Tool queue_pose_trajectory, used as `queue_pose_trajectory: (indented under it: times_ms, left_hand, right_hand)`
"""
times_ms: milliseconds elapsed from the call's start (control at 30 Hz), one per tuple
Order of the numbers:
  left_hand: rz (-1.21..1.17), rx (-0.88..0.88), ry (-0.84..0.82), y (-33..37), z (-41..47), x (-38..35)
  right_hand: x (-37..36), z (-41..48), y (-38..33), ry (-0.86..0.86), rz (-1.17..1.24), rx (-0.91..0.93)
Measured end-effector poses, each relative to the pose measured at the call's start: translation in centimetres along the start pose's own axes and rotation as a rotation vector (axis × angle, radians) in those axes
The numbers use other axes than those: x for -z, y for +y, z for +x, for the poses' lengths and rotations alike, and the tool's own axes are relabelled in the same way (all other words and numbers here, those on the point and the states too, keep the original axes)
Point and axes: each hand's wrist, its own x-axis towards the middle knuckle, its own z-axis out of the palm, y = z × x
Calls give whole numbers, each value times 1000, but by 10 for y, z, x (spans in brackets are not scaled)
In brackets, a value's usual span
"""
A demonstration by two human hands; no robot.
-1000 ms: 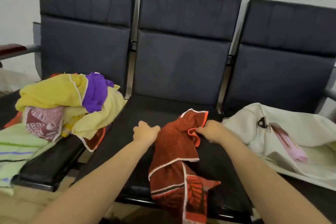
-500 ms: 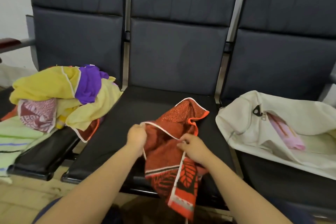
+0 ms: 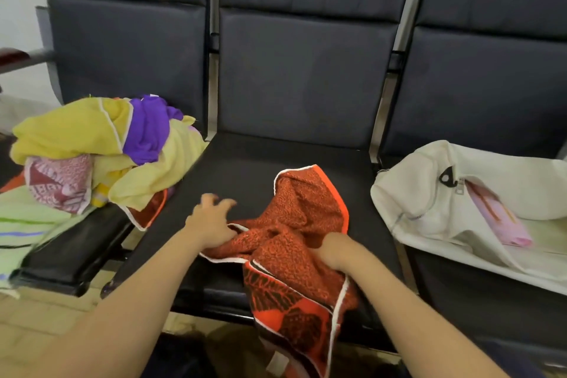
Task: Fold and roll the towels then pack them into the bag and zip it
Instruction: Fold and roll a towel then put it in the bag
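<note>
Head view: right hand grips one red towel, left hand splayed open.

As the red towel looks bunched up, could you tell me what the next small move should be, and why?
Probably the left hand should take a grip on the white-trimmed edge beside it and draw it leftwards, spreading the red towel flat. The towel lies crumpled, partly hanging off the middle seat; the right hand clutches a bunch, while the left's fingers are splayed.
</note>
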Motion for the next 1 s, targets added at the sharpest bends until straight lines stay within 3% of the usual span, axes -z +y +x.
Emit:
queue_pose_trajectory:
  times_ms: [67, 133, 233, 333, 433, 467, 533, 600, 733, 800, 833, 900, 933, 1000]
  left_hand:
    - [252, -218, -22, 11, -4, -4]
    - [359, -317, 6, 20, -6, -8]
    - [217, -313, 71, 25, 0, -11]
    - [-450, -163, 150, 30, 8, 9]
    - [-1465, 194, 338, 27, 16, 37]
    - [-1691, 272, 367, 19, 19, 43]
    - [-1864, 317, 347, 3, 24, 40]
    - [-1634, 390, 218, -7, 23, 32]
    - [-590, 471, -204, -4, 1, 30]
    - [-341, 430, -450, 7, -15, 30]
    - [-271, 394, -525, 13, -20, 27]
    - [-190, 318, -501, 19, -24, 19]
    - [-230, 291, -445, 22, -26, 19]
    - [-548, 288, -348, 29, -29, 26]
  right_hand:
    - [-11, 1, -7, 77, 236, 48]
    - [-11, 0, -11, 48, 465, 88]
    - [-3, -6, -9, -141, 514, 173]
    - [20, -8, -1, -134, 662, 325]
    - [51, -9, 9, 234, 975, 328]
    - [58, -5, 16, 352, 1032, 275]
    - [58, 5, 31, 437, 994, 126]
    - [49, 12, 41, 332, 812, -50]
    - [36, 3, 35, 60, 330, -224]
    - [33, -1, 29, -4, 255, -255]
    - [32, -1, 26, -37, 304, -246]
    - [29, 2, 23, -129, 626, -187]
    - [31, -1, 20, -191, 849, -128]
    - [44, -6, 15, -231, 1138, 11]
